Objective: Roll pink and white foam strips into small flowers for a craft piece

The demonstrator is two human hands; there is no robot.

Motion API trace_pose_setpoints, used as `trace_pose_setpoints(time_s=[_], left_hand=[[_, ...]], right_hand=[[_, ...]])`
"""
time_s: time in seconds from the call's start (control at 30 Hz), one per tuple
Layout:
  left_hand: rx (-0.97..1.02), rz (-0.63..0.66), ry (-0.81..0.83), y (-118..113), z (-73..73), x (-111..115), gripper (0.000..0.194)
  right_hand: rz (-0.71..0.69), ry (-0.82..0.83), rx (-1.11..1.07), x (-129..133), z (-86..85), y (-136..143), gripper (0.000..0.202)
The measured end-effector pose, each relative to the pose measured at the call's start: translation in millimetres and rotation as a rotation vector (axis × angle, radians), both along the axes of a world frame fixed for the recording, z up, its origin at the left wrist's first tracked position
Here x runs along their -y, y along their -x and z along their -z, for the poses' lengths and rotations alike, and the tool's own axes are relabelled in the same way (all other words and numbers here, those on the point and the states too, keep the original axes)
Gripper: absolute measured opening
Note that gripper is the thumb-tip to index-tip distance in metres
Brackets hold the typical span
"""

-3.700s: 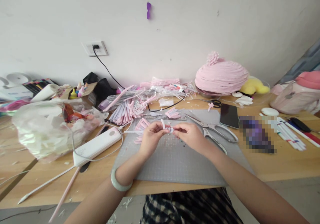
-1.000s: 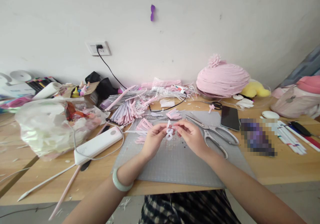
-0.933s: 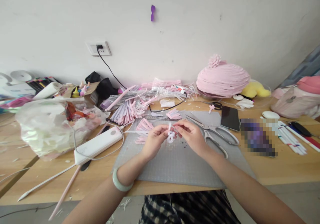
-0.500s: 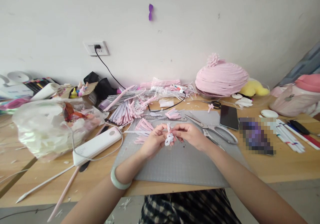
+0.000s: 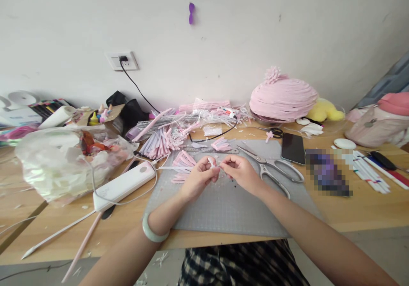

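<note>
Over the grey cutting mat (image 5: 204, 218), my left hand (image 5: 198, 179) is closed around a small bent piece of white pipe cleaner (image 5: 211, 161), whose tip shows above the fingers. Most of the piece is hidden in that hand. My right hand (image 5: 240, 171) pinches at its right side, thumb and forefinger together. Cut pink and white pipe cleaner pieces (image 5: 184, 159) lie just behind my left hand, with a smaller pink bunch (image 5: 221, 144) beyond. Large metal scissors (image 5: 271, 166) rest to the right of my right hand.
A white power bank (image 5: 124, 186) with a cable and a clear plastic bag (image 5: 64, 162) occupy the left. Bundled pipe cleaners (image 5: 156, 143) lie behind the mat. At right are a phone (image 5: 292, 148), white pens (image 5: 370, 173) and a large pink wrapped bundle (image 5: 283, 98).
The white looped piece between my hands has turned and is now mostly covered by my left fingers. My right fingertips have shifted slightly on it.
</note>
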State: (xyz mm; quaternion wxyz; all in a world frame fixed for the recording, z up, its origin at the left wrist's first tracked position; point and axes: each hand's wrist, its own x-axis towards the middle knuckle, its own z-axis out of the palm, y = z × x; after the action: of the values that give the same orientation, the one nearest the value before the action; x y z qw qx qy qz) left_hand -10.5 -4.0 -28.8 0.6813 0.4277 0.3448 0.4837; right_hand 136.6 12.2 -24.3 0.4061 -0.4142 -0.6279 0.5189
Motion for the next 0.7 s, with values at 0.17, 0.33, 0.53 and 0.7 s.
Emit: trace_pose_setpoints(time_s=[0.17, 0.33, 0.53, 0.7], left_hand=[[0.023, 0.015, -0.060, 5.0, -1.1, -0.3, 0.022], [0.063, 0.066, -0.085, 7.0, -4.8, 1.3, 0.021], [0.092, 0.088, -0.091, 6.6, -3.2, 1.0, 0.022], [-0.031, 0.069, -0.097, 6.9, 0.0, -3.4, 0.028]], right_hand=[[0.071, 0.091, -0.131, -7.5, -2.0, -6.0, 0.018], [0.115, 0.197, -0.332, -14.0, -8.1, -11.1, 0.022], [0.119, 0.192, -0.254, -20.0, -5.1, -15.2, 0.022], [0.208, -0.547, 0.261, -15.5, -3.0, -18.4, 0.021]])
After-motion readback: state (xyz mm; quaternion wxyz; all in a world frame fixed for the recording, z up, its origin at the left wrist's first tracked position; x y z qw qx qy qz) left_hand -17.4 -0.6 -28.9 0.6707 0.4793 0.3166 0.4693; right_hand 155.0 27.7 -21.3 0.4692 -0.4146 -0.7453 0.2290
